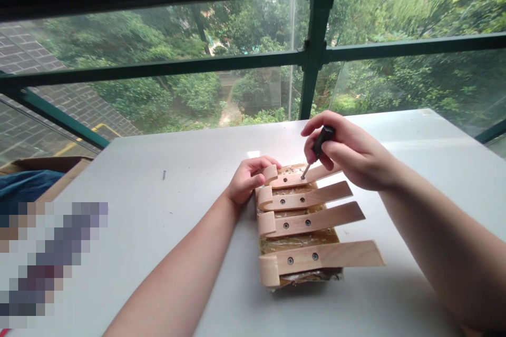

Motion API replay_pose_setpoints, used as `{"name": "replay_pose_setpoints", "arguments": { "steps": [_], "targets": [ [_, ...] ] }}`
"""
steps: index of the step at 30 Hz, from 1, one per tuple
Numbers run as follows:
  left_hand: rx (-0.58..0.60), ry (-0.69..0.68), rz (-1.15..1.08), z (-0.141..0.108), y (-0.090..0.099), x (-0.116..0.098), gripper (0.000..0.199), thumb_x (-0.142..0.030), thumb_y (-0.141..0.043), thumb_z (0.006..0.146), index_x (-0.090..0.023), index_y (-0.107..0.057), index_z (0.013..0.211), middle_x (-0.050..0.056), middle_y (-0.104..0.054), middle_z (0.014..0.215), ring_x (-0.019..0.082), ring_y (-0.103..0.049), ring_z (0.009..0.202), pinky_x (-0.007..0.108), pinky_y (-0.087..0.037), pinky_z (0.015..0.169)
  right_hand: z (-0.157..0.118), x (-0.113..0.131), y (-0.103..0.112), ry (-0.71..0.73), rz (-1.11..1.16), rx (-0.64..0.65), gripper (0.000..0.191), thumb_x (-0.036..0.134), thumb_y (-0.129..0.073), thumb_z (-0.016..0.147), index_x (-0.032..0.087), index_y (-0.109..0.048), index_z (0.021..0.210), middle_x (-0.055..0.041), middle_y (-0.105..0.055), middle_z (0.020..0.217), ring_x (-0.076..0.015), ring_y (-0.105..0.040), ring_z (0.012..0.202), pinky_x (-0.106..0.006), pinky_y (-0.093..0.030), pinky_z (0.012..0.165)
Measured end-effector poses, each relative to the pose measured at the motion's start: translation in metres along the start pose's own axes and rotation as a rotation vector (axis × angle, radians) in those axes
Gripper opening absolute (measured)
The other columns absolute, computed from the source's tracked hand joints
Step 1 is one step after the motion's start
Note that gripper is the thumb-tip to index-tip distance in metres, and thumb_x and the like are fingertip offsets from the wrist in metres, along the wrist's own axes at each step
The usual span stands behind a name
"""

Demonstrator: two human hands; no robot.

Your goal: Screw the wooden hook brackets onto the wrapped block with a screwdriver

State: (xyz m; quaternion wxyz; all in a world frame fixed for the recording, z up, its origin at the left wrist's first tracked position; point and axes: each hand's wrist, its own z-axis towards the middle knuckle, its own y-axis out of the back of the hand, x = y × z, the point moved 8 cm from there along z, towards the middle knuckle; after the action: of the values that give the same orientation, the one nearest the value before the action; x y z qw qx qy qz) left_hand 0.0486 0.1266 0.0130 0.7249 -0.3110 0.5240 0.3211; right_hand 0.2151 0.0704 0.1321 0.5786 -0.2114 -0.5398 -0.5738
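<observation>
My right hand (343,150) grips a black-handled screwdriver (323,139), tilted with its tip on a screw in the farthest wooden piece (293,181). A second dark spot, a hole or a screw, lies left of the tip. My left hand (253,176) is closed around the block's far left corner, its thumb against that piece's curled end. Several similar pale wooden pieces lie across a tape-wrapped block (298,243). The nearest piece (340,255) and the middle ones each show two cross-head screws. My right hand partly hides the farthest piece's right end.
The block rests on a white table (190,253). A small metal screw or pin (164,174) lies left of my left hand. An open cardboard box (65,181) with blue cloth stands beyond the left edge. Green-framed windows (314,52) rise behind the table. A blurred-out patch covers the lower left.
</observation>
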Motion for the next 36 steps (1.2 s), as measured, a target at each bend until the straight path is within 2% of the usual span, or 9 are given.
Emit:
{"name": "replay_pose_setpoints", "arguments": {
  "steps": [5, 10, 13, 17, 19, 22, 28, 32, 36],
  "targets": [
    [0.014, -0.002, -0.006, 0.000, -0.001, -0.001, 0.053, -0.064, -0.077, 0.062, -0.014, -0.069, 0.078, 0.012, -0.063, 0.101, 0.023, -0.059, 0.085, 0.035, -0.047, 0.080, -0.002, -0.003, 0.007, -0.081, -0.087, 0.061, 0.026, 0.018, -0.050, 0.093, 0.022, -0.055, 0.118, -0.0046, -0.071, 0.096, -0.0134, -0.063, 0.065, -0.030, -0.053, 0.062],
    [-0.002, 0.009, 0.012, 0.000, 0.000, 0.001, 0.056, -0.068, -0.070, 0.067, -0.013, -0.069, 0.078, 0.013, -0.064, 0.101, 0.024, -0.059, 0.085, 0.035, -0.047, 0.079, -0.002, 0.008, 0.009, -0.051, -0.263, 0.048, 0.014, 0.032, -0.066, 0.087, 0.020, -0.067, 0.093, -0.0047, -0.071, 0.087, -0.0136, -0.060, 0.064, -0.029, -0.049, 0.057],
    [-0.015, 0.010, 0.014, 0.000, 0.000, 0.001, 0.057, -0.069, -0.067, 0.070, -0.013, -0.069, 0.078, 0.013, -0.064, 0.101, 0.025, -0.059, 0.086, 0.036, -0.048, 0.079, 0.000, 0.012, 0.011, -0.023, -0.346, -0.033, 0.015, 0.034, -0.072, 0.082, 0.020, -0.068, 0.085, -0.0007, -0.066, 0.073, -0.0115, -0.053, 0.058, -0.028, -0.042, 0.052],
    [-0.024, 0.007, 0.020, 0.000, 0.001, 0.000, 0.058, -0.071, -0.065, 0.071, -0.013, -0.070, 0.078, 0.013, -0.064, 0.101, 0.025, -0.060, 0.087, 0.036, -0.048, 0.079, 0.000, 0.008, 0.017, -0.028, -0.423, -0.174, 0.029, 0.037, -0.071, 0.082, 0.026, -0.068, 0.109, 0.0052, -0.052, 0.060, -0.0096, -0.041, 0.050, -0.027, -0.032, 0.048],
    [-0.023, 0.004, 0.026, 0.000, 0.001, 0.000, 0.058, -0.071, -0.064, 0.071, -0.014, -0.071, 0.078, 0.013, -0.065, 0.100, 0.025, -0.060, 0.087, 0.036, -0.048, 0.079, 0.001, 0.007, 0.014, -0.019, -0.416, -0.150, 0.029, 0.035, -0.069, 0.084, 0.027, -0.068, 0.112, 0.0046, -0.052, 0.062, -0.0099, -0.041, 0.052, -0.027, -0.033, 0.050],
    [-0.017, -0.003, 0.027, 0.000, 0.001, -0.001, 0.057, -0.070, -0.064, 0.072, -0.013, -0.070, 0.078, 0.013, -0.065, 0.100, 0.025, -0.060, 0.087, 0.036, -0.048, 0.079, 0.001, 0.010, 0.007, -0.005, -0.410, -0.098, 0.011, 0.033, -0.066, 0.087, 0.022, -0.066, 0.089, 0.0031, -0.055, 0.065, -0.0097, -0.042, 0.056, -0.027, -0.035, 0.052],
    [-0.008, -0.003, 0.016, 0.001, 0.001, 0.002, 0.055, -0.067, -0.067, 0.070, -0.013, -0.070, 0.079, 0.013, -0.064, 0.101, 0.025, -0.060, 0.087, 0.036, -0.048, 0.080, 0.001, 0.004, 0.018, -0.081, -0.480, -0.164, 0.021, 0.036, -0.064, 0.088, 0.022, -0.056, 0.074, 0.0029, -0.055, 0.058, -0.0102, -0.044, 0.051, -0.027, -0.034, 0.049],
    [-0.017, 0.011, 0.021, 0.001, 0.003, 0.003, 0.055, -0.067, -0.068, 0.069, -0.013, -0.070, 0.078, 0.013, -0.065, 0.100, 0.025, -0.060, 0.087, 0.036, -0.048, 0.081, 0.001, -0.005, 0.028, -0.122, -0.541, -0.224, 0.016, 0.038, -0.067, 0.086, 0.023, -0.061, 0.085, 0.0014, -0.062, 0.063, -0.0123, -0.051, 0.053, -0.028, -0.038, 0.052],
    [-0.008, 0.005, 0.024, 0.001, 0.003, 0.003, 0.056, -0.068, -0.067, 0.070, -0.013, -0.070, 0.078, 0.013, -0.064, 0.101, 0.025, -0.059, 0.088, 0.036, -0.048, 0.081, 0.001, 0.002, 0.017, -0.024, -0.514, -0.150, 0.009, 0.032, -0.063, 0.088, 0.023, -0.063, 0.091, 0.0012, -0.063, 0.069, -0.0125, -0.053, 0.059, -0.028, -0.041, 0.056]
  ]
}}
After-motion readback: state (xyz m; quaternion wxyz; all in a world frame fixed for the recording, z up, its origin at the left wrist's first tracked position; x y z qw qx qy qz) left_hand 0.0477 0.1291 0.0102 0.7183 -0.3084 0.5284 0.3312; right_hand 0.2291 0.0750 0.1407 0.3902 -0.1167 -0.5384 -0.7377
